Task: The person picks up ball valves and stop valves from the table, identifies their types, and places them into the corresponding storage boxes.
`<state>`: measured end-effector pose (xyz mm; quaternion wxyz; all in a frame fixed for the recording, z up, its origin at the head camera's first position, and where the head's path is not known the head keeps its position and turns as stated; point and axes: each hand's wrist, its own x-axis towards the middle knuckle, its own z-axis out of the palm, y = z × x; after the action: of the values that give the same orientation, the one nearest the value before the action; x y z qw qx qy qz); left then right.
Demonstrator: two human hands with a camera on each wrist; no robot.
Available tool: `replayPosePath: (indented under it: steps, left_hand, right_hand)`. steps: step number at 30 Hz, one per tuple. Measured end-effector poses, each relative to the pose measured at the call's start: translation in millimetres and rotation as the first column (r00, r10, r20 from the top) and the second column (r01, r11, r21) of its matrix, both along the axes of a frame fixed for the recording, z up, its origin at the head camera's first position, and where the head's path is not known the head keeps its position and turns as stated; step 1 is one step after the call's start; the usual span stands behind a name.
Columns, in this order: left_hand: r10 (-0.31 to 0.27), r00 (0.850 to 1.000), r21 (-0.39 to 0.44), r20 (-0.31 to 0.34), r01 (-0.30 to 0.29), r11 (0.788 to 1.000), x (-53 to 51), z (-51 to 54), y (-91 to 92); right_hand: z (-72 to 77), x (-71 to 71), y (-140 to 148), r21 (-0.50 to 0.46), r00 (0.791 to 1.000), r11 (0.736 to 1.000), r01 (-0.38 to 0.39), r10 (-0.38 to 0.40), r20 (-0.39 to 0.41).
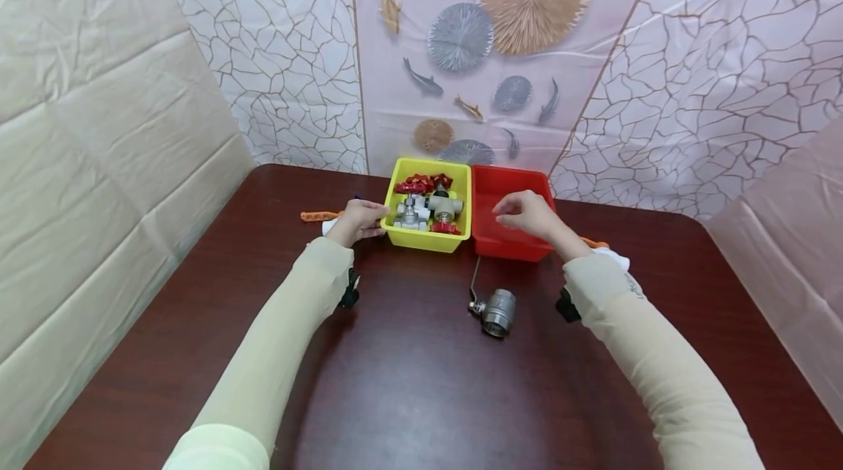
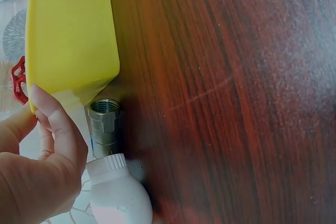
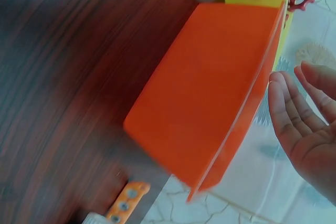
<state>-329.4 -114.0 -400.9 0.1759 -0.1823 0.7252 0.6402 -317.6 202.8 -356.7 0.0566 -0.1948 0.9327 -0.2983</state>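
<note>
My left hand (image 1: 361,222) pinches the left rim of a yellow plastic bin (image 1: 428,241) between thumb and fingers, as the left wrist view also shows. Several valves (image 1: 411,211) with red handwheels and metal or pale bodies lie in that bin. Over the red bin (image 1: 514,249), beside the yellow one, hovers my right hand (image 1: 530,215); its fingers are loosely bent and hold nothing. In the right wrist view those fingers (image 3: 286,103) are above the bin's rim. A metal ball valve (image 1: 498,312) with a long lever lies on the table in front of the bins.
White-bodied things with orange handles lie at both sides, one orange handle (image 1: 319,216) at the left and another (image 3: 127,203) at the right. A threaded metal fitting (image 2: 105,127) and a white bulb-shaped part (image 2: 119,192) sit beside the yellow bin. Patterned cloth hangs behind the dark table (image 1: 408,382).
</note>
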Motion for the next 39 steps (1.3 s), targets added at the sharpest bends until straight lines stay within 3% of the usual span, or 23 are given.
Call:
replayPosePath:
  steps: [7, 13, 19, 29, 35, 39]
  left_hand:
    - [-0.021, 0.999, -0.006, -0.027, 0.021, 1.0, -4.4, 0.2, 1.0]
    - [-0.016, 1.0, 0.026, 0.003, 0.016, 1.0, 2.1, 5.7, 2.0]
    - [-0.007, 1.0, 0.044, 0.005, 0.007, 0.999, -0.1, 6.4, 0.5]
    - [-0.004, 1.0, 0.03, 0.006, 0.004, 1.0, -1.4, 5.0, -0.5]
    - [-0.003, 1.0, 0.023, 0.014, 0.003, 1.0, 0.3, 2.5, -2.8]
    - [-0.008, 1.0, 0.03, 0.013, 0.008, 1.0, 2.4, 1.6, -3.6]
  right_hand:
    - [0.6, 9.2, 31.3, -0.04, 0.997, 0.998, 0.055, -0.057, -0.05]
    - [3.0, 18.1, 49.4, -0.03, 0.991, 0.991, 0.133, -0.133, -0.029]
    - [3.2, 21.8, 66.0, -0.009, 0.983, 0.983, 0.184, -0.184, -0.013]
    - [-0.3, 27.5, 80.1, -0.064, 0.959, 0.958, 0.28, -0.276, 0.064]
    - [-10.6, 30.9, 84.5, -0.184, 0.94, 0.925, 0.334, -0.313, 0.133]
    - [-18.9, 32.5, 84.8, -0.307, 0.921, 0.877, 0.368, -0.3, 0.247]
